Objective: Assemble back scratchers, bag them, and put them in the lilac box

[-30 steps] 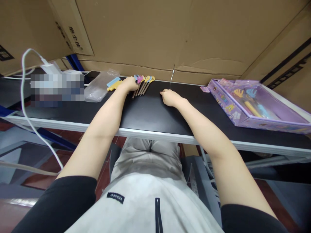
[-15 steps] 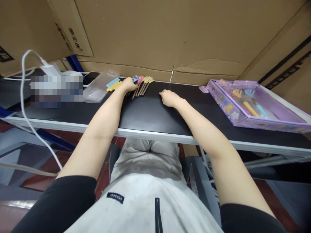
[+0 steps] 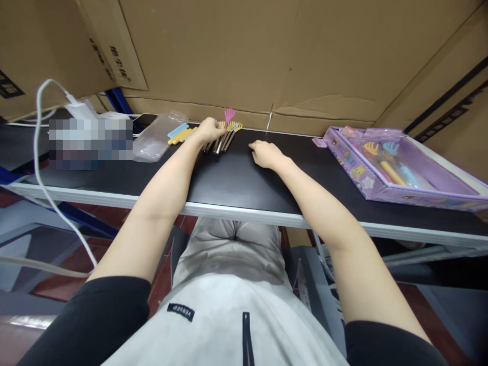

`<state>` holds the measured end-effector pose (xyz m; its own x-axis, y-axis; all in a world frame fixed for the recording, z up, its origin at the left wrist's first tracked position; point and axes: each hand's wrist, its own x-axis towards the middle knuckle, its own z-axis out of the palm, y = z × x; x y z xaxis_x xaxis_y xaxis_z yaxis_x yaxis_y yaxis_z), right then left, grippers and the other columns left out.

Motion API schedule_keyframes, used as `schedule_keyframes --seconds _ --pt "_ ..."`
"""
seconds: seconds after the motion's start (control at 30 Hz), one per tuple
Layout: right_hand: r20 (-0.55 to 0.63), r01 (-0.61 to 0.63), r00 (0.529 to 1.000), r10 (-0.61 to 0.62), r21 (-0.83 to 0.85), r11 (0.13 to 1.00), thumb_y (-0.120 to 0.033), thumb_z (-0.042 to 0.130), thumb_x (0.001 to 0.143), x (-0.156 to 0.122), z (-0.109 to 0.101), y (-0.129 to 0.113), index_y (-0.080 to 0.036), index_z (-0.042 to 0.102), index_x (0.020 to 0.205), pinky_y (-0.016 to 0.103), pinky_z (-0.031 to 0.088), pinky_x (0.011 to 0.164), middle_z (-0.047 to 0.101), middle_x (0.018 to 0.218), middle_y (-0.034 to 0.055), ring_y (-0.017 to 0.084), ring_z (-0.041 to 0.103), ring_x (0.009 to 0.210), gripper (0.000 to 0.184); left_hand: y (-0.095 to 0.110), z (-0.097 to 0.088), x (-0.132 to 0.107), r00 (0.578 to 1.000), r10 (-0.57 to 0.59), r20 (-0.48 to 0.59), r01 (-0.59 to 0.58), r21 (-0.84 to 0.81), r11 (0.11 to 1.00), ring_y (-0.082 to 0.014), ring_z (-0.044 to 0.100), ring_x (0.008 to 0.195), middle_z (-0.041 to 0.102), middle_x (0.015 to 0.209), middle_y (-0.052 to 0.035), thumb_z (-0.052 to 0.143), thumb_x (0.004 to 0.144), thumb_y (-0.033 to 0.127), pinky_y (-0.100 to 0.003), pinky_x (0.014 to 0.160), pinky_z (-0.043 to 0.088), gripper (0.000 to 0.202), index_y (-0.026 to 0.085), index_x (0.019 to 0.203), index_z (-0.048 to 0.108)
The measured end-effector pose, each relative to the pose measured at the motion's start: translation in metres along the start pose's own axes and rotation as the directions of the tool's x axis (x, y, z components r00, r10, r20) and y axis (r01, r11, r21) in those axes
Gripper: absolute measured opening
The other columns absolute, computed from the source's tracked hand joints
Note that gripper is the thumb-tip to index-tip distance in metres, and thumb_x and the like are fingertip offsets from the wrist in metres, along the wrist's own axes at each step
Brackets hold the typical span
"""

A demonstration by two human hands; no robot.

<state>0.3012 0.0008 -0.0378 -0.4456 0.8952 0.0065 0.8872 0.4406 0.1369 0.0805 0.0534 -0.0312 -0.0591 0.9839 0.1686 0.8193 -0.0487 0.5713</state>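
Observation:
My left hand (image 3: 209, 131) is closed in a pinch on a back scratcher with a pink claw head (image 3: 229, 115) and a metal rod. Its head stands higher than the others. Right beside it lies a row of back scratchers (image 3: 230, 139) with yellow and blue claw heads and metal rods, partly hidden by my left hand. My right hand (image 3: 264, 153) rests on the black tabletop (image 3: 236, 178) to the right of the row, fingers curled in, with nothing seen in them.
Several yellow and blue handles (image 3: 179, 134) lie left of my left hand, by a clear plastic bag (image 3: 152, 145). On the right sits a purple box (image 3: 375, 190) holding back scratchers with coloured handles. A white cable (image 3: 38, 147) hangs at left. Cardboard (image 3: 213, 56) walls the back.
My left hand has shifted slightly right and up. The pink-headed back scratcher has risen out of the row with it. My right hand has stayed almost still.

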Motion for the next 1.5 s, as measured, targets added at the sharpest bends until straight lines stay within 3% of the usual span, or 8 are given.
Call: schedule_keyframes --seconds 0.2,0.47,0.7,0.83,0.97,1.1,1.27,1.5 --pt "-0.225 0.026 0.974 -0.008 0.077 0.997 -0.019 0.039 0.11 -0.001 -0.003 -0.006 -0.009 0.031 0.18 0.052 0.05 0.118 0.05 0.173 0.0261 0.038 0.059 0.15 0.071 0.035 0.0 -0.021 0.965 0.197 0.171 -0.201 0.003 0.98 -0.0173 0.048 0.071 0.046 0.06 0.0014 0.069 0.09 0.032 -0.028 0.069 0.039 0.021 0.018 0.074 0.066" --pt "-0.245 0.037 0.969 -0.033 0.015 0.999 -0.019 0.041 0.111 -0.002 -0.012 0.0 -0.015 0.075 0.146 0.041 0.05 0.102 0.077 0.139 0.021 0.036 0.071 0.129 0.049 0.051 0.001 -0.035 0.91 0.291 0.294 -0.274 -0.099 0.957 -0.0154 0.045 0.066 0.048 0.059 0.0021 0.071 0.085 0.029 -0.029 0.067 0.034 0.021 0.019 0.069 0.064" --pt "-0.269 0.025 0.963 -0.033 -0.032 0.999 -0.023 0.046 0.111 0.0 -0.011 0.005 -0.013 0.082 0.137 0.042 0.049 0.098 0.081 0.128 0.0209 0.035 0.071 0.122 0.045 0.043 0.0 -0.027 0.895 0.331 0.3 -0.295 -0.161 0.942 -0.0171 0.055 0.075 0.054 0.065 0.0017 0.077 0.082 0.03 -0.029 0.074 0.039 0.018 0.017 0.073 0.07" --pt "-0.286 -0.032 0.958 0.02 -0.037 0.999 -0.028 0.053 0.112 0.006 -0.005 0.011 -0.012 0.083 0.134 0.047 0.049 0.101 0.08 0.126 0.0232 0.038 0.069 0.123 0.04 0.029 -0.009 -0.014 0.903 0.329 0.277 -0.327 -0.054 0.943 -0.0224 0.064 0.085 0.067 0.074 -0.0024 0.075 0.084 0.039 -0.031 0.082 0.048 0.023 0.016 0.084 0.079" --pt "-0.31 -0.073 0.949 0.062 -0.022 0.997 -0.027 0.057 0.112 0.013 0.003 0.022 -0.009 0.084 0.128 0.05 0.048 0.103 0.077 0.126 0.0255 0.04 0.065 0.126 0.037 0.001 -0.017 0.002 0.985 0.16 0.063 -0.169 0.18 0.969 -0.034 0.071 0.115 0.081 0.112 -0.0164 0.068 0.089 0.033 -0.042 0.104 0.053 0.036 0.013 0.115 0.083" --pt "-0.34 -0.072 0.938 0.063 -0.016 0.997 -0.032 0.06 0.112 0.016 0.009 0.031 -0.007 0.084 0.126 0.057 0.047 0.108 0.072 0.133 0.0272 0.043 0.061 0.132 0.037 -0.033 -0.016 0.012 0.986 -0.116 -0.116 0.147 0.308 0.94 -0.0462 0.058 0.15 0.068 0.155 -0.0285 0.064 0.093 0.032 -0.059 0.126 0.042 0.061 0.01 0.149 0.071" --pt "-0.314 -0.079 0.946 0.081 0.02 0.997 -0.02 0.061 0.109 0.016 0.007 0.03 -0.007 0.084 0.126 0.056 0.05 0.11 0.074 0.133 0.0262 0.042 0.065 0.133 0.032 -0.06 -0.007 0.02 0.975 -0.193 -0.11 0.218 0.305 0.927 -0.0483 0.053 0.154 0.062 0.161 -0.0311 0.062 0.095 0.039 -0.064 0.129 0.037 0.067 0.009 0.155 0.067" --pt "-0.285 -0.104 0.948 0.14 0.137 0.985 -0.014 0.063 0.105 0.018 0.008 0.03 -0.011 0.085 0.129 0.052 0.055 0.11 0.081 0.129 0.0215 0.039 0.075 0.124 0.033 -0.054 -0.005 0.019 0.968 -0.228 -0.102 0.248 0.31 0.918 -0.0489 0.056 0.152 0.062 0.159 -0.0349 0.065 0.096 0.039 -0.056 0.129 0.042 0.066 0.001 0.151 0.067"
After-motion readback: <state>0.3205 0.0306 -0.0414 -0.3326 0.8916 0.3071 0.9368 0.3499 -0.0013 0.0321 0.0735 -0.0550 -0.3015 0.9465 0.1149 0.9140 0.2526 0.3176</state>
